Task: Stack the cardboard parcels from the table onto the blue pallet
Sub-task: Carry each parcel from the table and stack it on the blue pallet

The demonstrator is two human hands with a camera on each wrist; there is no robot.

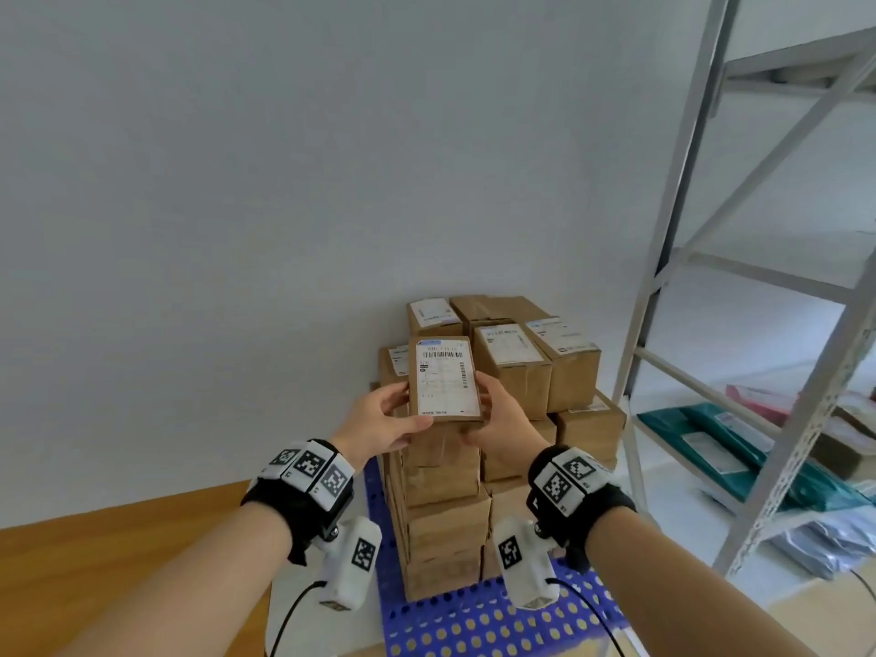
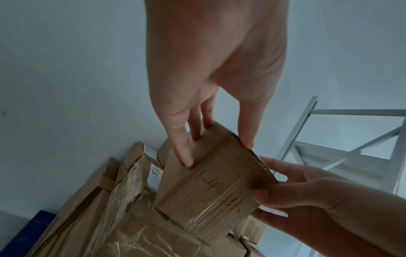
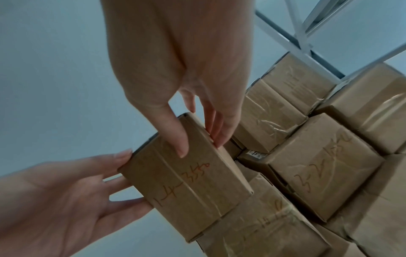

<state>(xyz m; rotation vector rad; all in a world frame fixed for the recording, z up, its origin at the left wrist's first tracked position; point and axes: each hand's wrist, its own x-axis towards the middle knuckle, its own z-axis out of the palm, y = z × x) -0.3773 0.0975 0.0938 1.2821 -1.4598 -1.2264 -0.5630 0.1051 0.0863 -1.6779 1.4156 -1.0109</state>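
Observation:
A small cardboard parcel (image 1: 443, 379) with a white barcode label on top is held between both hands over the front left column of the parcel stack (image 1: 516, 372). My left hand (image 1: 415, 407) grips its left side, thumb on the near edge. My right hand (image 1: 476, 410) grips the right side. In the left wrist view the parcel (image 2: 211, 182) sits tilted, its low end against the box beneath, with the left hand (image 2: 217, 153) on it. The right wrist view shows the right hand (image 3: 201, 149) pinching the parcel (image 3: 186, 187), which bears orange handwriting. The blue pallet (image 1: 474, 623) lies under the stack.
The stack stands close to a grey wall (image 1: 284, 182). A wooden table (image 1: 118, 538) edge lies at lower left. A grey metal shelf rack (image 1: 663, 277) rises at right, with teal and pink mail bags (image 1: 739, 448) on its low shelf.

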